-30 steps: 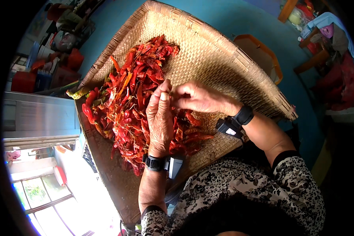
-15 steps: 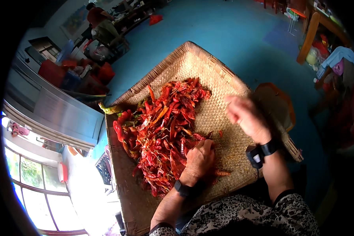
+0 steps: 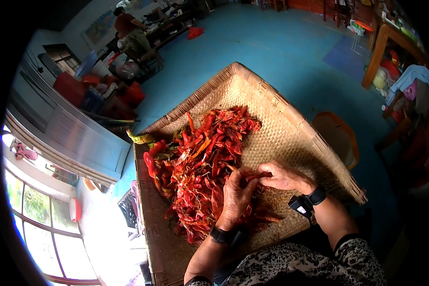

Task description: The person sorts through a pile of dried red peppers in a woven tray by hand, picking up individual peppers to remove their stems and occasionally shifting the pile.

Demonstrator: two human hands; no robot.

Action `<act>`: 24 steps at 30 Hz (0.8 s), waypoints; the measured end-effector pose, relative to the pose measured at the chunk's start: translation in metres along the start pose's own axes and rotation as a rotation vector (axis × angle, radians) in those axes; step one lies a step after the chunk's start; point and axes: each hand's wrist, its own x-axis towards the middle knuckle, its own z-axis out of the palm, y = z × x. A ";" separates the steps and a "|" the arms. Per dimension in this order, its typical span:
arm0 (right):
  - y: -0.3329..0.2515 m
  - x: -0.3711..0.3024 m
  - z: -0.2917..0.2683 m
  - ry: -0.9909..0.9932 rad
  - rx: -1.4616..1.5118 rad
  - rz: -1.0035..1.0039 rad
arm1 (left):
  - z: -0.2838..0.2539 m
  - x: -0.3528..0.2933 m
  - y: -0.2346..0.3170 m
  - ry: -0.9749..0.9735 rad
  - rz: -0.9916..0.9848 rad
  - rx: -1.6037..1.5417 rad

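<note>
Nearest, at the lower edge, is the person's black-and-pale patterned shirt (image 3: 295, 262), with the two bare forearms reaching forward from its sleeves. A black band (image 3: 220, 234) circles the left wrist; another black band (image 3: 315, 195), with a small dark device (image 3: 300, 205) beside it, is on the right one.

The left hand (image 3: 236, 196) is over the near right part of the chili pile, its thumb and fingers drawn narrow around a small red chili (image 3: 253, 176). The right hand (image 3: 285, 177) meets it from the other side, fingers bent in at the same chili; I cannot tell whether they grip it too, as the fingertips overlap.

Below and beyond the hands, the pile of red chilies (image 3: 202, 167), wrinkled and tangled, lies in a woven basket (image 3: 267, 131), heaped mostly toward its left side. Bare weave shows to the right. A yellow-green pepper (image 3: 141, 138) rests at the basket's left edge.

Just past the right rim, an orange-rimmed container (image 3: 353, 143) is on the blue floor (image 3: 252, 38). Left of the basket are a pale grey panel (image 3: 90, 140) and a bright window (image 3: 38, 221).

Farther off, a light blue cloth (image 3: 422, 78) hangs at the right, near a wooden table (image 3: 377, 55). At the far left, another person (image 3: 127, 26) is by a cluttered bench (image 3: 169, 29), with a red bag (image 3: 194, 32) on the floor.
</note>
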 end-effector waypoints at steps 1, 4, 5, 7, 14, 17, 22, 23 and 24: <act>0.003 -0.001 -0.003 0.001 -0.001 -0.001 | -0.001 0.001 0.002 0.000 0.001 0.001; -0.007 -0.001 -0.022 0.178 0.343 0.143 | -0.007 -0.001 0.000 -0.114 0.138 0.603; -0.021 -0.004 -0.031 0.311 0.473 0.215 | -0.010 -0.005 -0.007 -0.109 0.135 0.608; -0.014 -0.011 -0.052 0.525 0.747 0.107 | -0.005 -0.008 -0.008 -0.181 0.290 0.918; 0.022 -0.012 -0.066 0.619 1.554 -0.276 | -0.001 -0.002 -0.017 -0.246 0.279 0.994; 0.008 -0.005 -0.043 0.447 1.175 -0.071 | -0.003 0.000 -0.017 -0.214 0.317 1.063; -0.004 0.000 -0.016 0.147 0.432 0.114 | -0.005 0.000 -0.021 -0.170 0.285 0.951; -0.003 0.001 -0.013 0.146 0.385 0.093 | -0.007 0.001 -0.019 -0.169 0.262 0.882; 0.003 0.001 -0.009 0.181 0.270 0.053 | -0.007 0.002 -0.014 -0.169 0.262 0.878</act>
